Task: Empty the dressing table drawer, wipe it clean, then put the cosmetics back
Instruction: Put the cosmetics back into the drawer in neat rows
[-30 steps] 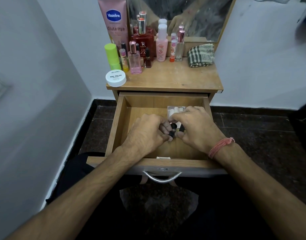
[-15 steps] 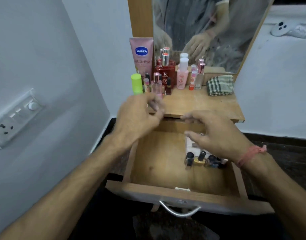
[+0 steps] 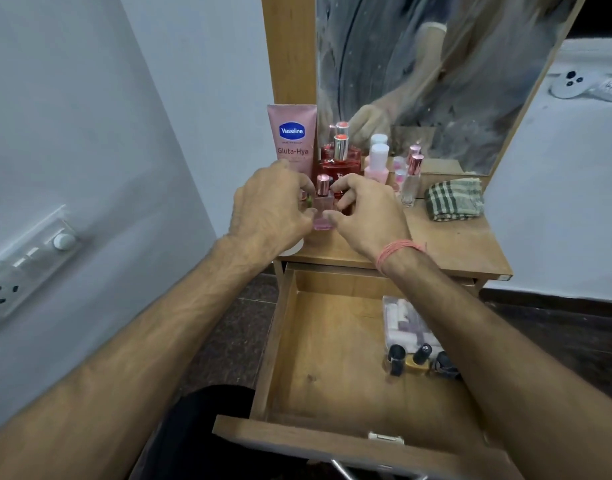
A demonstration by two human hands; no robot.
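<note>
Both hands, the left hand [image 3: 268,207] and right hand [image 3: 365,211], have risen from the open wooden drawer [image 3: 332,358] to the bench [image 3: 453,244], fingers apparently closing round a small pink glass perfume bottle [image 3: 323,206], so refilling has barely begun.

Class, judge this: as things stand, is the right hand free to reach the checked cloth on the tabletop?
Probably yes. The right hand is at the small pink bottle; bare tabletop lies between it and the checked cloth, though it might have to release the bottle.
</note>
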